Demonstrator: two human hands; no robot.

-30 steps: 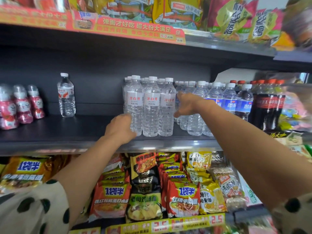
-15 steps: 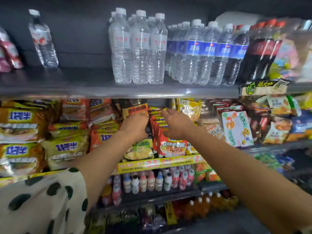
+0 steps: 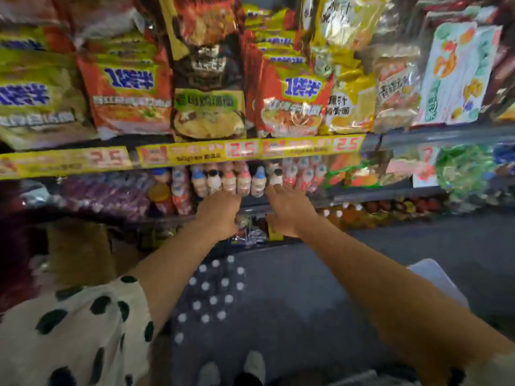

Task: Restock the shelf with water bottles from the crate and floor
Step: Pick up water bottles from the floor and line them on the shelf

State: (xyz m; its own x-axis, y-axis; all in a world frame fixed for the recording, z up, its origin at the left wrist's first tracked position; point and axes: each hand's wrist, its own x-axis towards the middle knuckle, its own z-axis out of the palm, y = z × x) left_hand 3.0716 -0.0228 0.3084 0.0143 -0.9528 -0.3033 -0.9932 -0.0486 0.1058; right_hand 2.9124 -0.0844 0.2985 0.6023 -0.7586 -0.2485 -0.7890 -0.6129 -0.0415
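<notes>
Below my arms, a pack of water bottles (image 3: 213, 291) stands on the grey floor, seen from above as rows of white caps. My left hand (image 3: 220, 215) and my right hand (image 3: 287, 210) both reach forward side by side, holding nothing. They hang above the pack, in front of a low shelf edge. The left hand's fingers are loosely curled and the right hand's fingers are spread. The shelf with the standing water bottles is out of view above.
Instant noodle bags (image 3: 209, 107) fill the shelf above a yellow price strip (image 3: 245, 151). Small drink bottles (image 3: 228, 182) line the shelf below it. A brown cardboard box (image 3: 78, 246) sits at the left, a white object (image 3: 434, 277) lies on the floor at the right.
My view has dropped from the water bottle shelf to the lower shelves and the floor. Both hands have left the bottles and come down empty.
</notes>
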